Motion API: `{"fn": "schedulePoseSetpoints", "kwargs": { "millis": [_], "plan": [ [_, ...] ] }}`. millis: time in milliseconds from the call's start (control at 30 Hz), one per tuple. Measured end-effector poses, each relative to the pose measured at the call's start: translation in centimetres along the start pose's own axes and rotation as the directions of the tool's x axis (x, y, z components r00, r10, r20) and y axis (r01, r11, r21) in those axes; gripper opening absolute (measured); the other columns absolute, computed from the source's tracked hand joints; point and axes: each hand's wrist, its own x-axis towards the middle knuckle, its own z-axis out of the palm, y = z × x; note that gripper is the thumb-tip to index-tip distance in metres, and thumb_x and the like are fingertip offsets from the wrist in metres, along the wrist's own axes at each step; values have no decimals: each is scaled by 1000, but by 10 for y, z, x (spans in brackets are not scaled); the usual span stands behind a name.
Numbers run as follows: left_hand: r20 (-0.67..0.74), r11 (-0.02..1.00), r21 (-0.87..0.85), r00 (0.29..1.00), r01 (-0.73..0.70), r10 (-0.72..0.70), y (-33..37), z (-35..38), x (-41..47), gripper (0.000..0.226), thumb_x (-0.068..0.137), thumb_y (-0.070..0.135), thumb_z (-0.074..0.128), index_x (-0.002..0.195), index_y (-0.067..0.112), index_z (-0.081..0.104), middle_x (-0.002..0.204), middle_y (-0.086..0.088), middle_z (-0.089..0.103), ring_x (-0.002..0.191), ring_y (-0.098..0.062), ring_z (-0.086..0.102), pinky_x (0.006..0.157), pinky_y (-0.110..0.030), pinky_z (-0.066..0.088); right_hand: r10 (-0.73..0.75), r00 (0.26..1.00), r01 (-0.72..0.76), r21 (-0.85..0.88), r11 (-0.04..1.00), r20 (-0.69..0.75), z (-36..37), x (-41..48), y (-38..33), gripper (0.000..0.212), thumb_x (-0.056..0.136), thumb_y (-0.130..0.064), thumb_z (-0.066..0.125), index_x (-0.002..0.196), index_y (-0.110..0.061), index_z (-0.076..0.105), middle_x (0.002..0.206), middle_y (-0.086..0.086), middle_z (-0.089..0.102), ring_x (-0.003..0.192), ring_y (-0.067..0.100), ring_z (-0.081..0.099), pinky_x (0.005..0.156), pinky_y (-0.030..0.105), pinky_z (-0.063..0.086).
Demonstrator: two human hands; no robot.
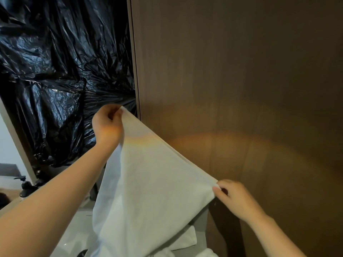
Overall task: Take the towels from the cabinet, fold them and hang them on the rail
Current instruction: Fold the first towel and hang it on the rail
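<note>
I hold a white towel (148,182) stretched out in front of me by its top edge. My left hand (107,125) pinches one corner high up, near the edge of the black plastic. My right hand (235,199) pinches the other corner lower and to the right. The top edge runs taut on a slant between them, and the rest of the cloth hangs down. More white towels (185,240) lie below, partly hidden by the hanging one. No rail is in view.
Crinkled black plastic sheeting (61,71) covers the upper left. A brown wood-grain panel (241,80) fills the right. Dark pump bottles (26,186) stand at the lower left on a pale counter (78,232).
</note>
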Motion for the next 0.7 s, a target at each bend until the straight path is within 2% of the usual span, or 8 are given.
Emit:
{"fn": "schedulePoseSetpoints", "kwargs": {
  "millis": [67,200,300,367,433,500,600,700],
  "plan": [
    [-21,1000,-19,1000,19,-19,1,-1,7,20,95,14,55,108,17,69,96,9,63,90,-11,59,79,-20,41,2,998,-7,-84,996,-69,-29,8,-2,32,99,-41,47,68,-33,50,72,-8,53,66,5,54,57,19,40],
    [-68,997,-78,998,10,-16,7,-3,21,21,93,11,55,109,12,69,101,-2,68,89,-13,58,81,-23,41,-51,957,3,-167,986,-286,-101,29,-17,30,98,-41,46,69,-32,50,71,-12,53,64,2,54,53,15,34],
    [-115,995,-90,993,-50,40,18,-3,33,21,93,10,54,108,9,69,99,-7,68,86,-13,54,74,-18,35,-128,897,45,-200,979,-423,-158,47,-36,31,98,-41,40,72,-27,50,71,-7,52,63,6,52,52,25,38],
    [-145,989,-125,988,-74,56,31,-4,43,21,94,13,54,109,10,68,96,-2,65,86,-12,54,72,-16,33,-149,863,51,-211,976,-482,-193,59,-50,34,99,-42,37,78,-20,52,75,-3,53,69,13,52,60,35,43],
    [-164,982,-169,985,-78,50,46,-4,52,21,95,15,53,109,11,67,95,1,63,87,-13,55,74,-20,36,-153,831,61,-186,981,-535,-222,69,-63,29,100,-42,39,83,-22,53,78,-6,54,74,14,52,64,38,43],
    [-181,976,-205,983,-78,41,60,-4,61,19,95,16,53,109,13,67,95,2,62,86,-14,56,75,-26,39,-144,792,75,-141,987,-593,-244,77,-73,18,100,-41,43,90,-30,54,80,-13,54,74,9,52,61,31,40],
    [-209,970,-223,977,-91,44,73,-4,69,18,96,17,53,108,17,66,91,6,61,82,-12,56,68,-18,38,-109,716,119,-34,992,-689,-254,82,-79,14,100,-37,47,91,-32,56,84,-14,57,77,5,53,60,23,39],
    [-213,969,-235,977,-83,33,76,-5,72,18,96,19,53,109,18,65,89,9,60,80,-10,55,65,-12,35,-79,658,145,24,989,-749,-249,83,-79,5,99,-31,49,96,-31,53,90,-11,60,83,11,58,61,27,40]
  ]
}}
